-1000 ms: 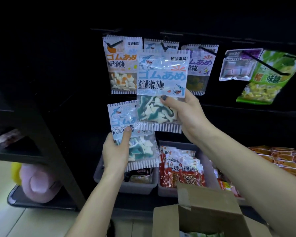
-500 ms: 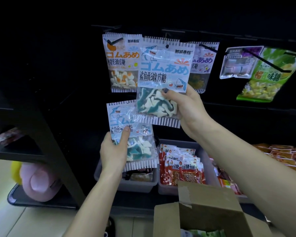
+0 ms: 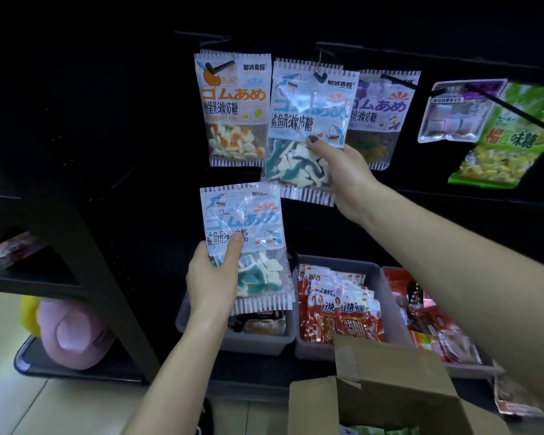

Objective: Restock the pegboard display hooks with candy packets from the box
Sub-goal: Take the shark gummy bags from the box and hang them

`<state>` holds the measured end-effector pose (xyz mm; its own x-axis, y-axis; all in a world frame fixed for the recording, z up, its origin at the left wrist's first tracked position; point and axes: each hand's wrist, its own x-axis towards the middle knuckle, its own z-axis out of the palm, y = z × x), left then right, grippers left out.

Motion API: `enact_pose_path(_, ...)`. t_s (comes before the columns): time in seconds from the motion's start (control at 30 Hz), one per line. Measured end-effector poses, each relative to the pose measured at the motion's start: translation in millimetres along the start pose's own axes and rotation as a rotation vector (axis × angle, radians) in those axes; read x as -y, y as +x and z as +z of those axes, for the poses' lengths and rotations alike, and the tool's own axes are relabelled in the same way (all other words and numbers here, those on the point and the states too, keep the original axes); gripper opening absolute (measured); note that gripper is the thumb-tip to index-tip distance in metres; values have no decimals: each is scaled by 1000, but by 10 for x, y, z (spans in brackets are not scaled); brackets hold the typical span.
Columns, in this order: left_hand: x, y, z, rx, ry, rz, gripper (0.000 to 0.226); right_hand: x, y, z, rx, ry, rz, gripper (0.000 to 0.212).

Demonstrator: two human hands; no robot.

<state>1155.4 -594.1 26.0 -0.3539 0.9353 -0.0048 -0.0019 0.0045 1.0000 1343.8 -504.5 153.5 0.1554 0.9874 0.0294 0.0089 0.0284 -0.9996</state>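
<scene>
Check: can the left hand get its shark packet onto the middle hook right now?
Probably not yet. The right hand holds another shark packet on that hook, blocking it; the left hand grips its packet well below.

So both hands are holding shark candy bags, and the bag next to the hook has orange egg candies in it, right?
Not quite. The head view shows both hands holding shark bags, but the right hand holds its shark packet on the hook; the egg candy packet hangs beside it.
</scene>
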Motion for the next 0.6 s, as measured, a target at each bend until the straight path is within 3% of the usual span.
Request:
enact_pose_path(0.33, -17, 224, -21, 7, 19, 8, 12, -33, 893, 15, -79, -41, 48, 44)
enact_pose_path(0.5, 16, 231, 48, 34, 19, -5, 13, -61, 1109, 14, -105, -19, 63, 30)
enact_pose_path(0.6, 42, 189, 132, 60, 7, -26, 19, -103, 1079, 13, -132, -20, 74, 52)
